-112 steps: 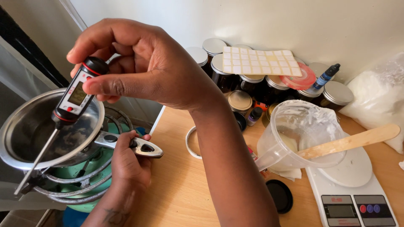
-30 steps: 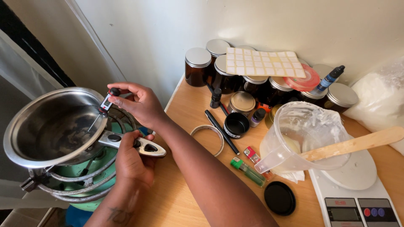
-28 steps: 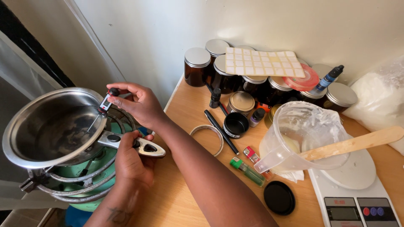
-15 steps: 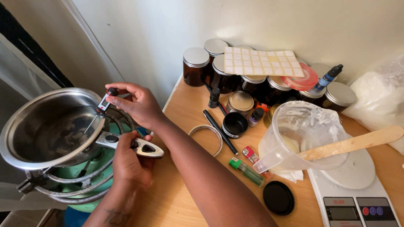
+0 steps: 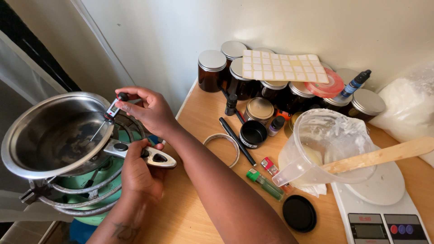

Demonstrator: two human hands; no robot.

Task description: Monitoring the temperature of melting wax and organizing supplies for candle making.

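A digital probe thermometer, black with a small display, is pinched near its head between thumb and fingers of the right hand, its thin metal stem slanting down into a steel saucepan at the left of the scene. The pan sits on the wire ring of a green gas burner, just off the edge of a wooden desk; its inside shows dark patches, though what they are cannot be told. The left hand is closed around the pan's handle, a steel grip with a black inset that juts toward the desk.

Just right of the person's forearm, a hollow tape ring lies flat on the desk, with a black pen slanting beside it and a small open black tin touching the pen's far side. A green lighter and a small red item lie near the front, and a round black lid rests close by.

Farther right, a clear plastic jug stands on a white kitchen scale, a flat wooden stirring stick leaning out over its rim. Against the wall, a cluster of amber jars with silver lids carries a sheet of pale square stickers across their tops. A clear bag of white flakes fills the right-hand corner.
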